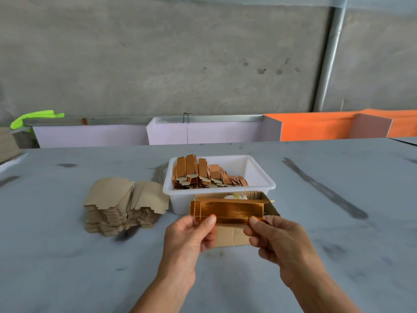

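Observation:
A shiny gold card blank [228, 210] with dashed fold lines is held flat and level above the table, in front of me. My left hand [189, 237] pinches its lower left edge between thumb and fingers. My right hand [277, 239] pinches its lower right corner. Behind it a white plastic tub [259, 177] holds several folded gold-and-brown card pieces [203, 175], stacked on its left side. Left of the tub lies a pile of flat brown card blanks [124, 206].
A small open cardboard box [230, 236] sits just under the held blank, against the tub's front. The grey tabletop [67, 256] is marked with dark smears. Lilac panels [203, 132], an orange panel [316, 126] and a green cloth [36, 117] line the far edge.

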Action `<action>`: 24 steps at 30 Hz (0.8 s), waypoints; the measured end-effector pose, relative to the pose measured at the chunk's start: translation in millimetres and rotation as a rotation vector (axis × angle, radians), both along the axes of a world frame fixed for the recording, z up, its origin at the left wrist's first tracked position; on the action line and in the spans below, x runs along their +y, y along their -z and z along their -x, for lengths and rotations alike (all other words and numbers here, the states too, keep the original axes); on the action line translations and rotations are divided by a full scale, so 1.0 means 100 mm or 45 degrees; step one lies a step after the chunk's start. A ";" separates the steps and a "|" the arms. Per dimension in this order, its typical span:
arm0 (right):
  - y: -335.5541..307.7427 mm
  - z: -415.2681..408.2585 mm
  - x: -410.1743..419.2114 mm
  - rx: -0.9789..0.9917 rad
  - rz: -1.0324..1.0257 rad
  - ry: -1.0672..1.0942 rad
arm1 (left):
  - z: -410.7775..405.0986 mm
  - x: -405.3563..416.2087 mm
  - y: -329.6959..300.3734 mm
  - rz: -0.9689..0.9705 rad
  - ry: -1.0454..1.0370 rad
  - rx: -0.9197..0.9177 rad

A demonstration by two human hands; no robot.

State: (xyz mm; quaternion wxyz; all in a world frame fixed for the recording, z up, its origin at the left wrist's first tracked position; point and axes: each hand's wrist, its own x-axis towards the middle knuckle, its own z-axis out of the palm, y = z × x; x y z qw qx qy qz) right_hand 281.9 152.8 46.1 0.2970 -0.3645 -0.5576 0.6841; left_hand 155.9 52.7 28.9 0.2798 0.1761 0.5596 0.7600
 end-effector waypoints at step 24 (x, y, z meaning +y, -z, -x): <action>0.22 0.10 -0.13 0.331 0.051 0.277 | -0.14 0.07 0.14 -0.214 -0.233 -0.055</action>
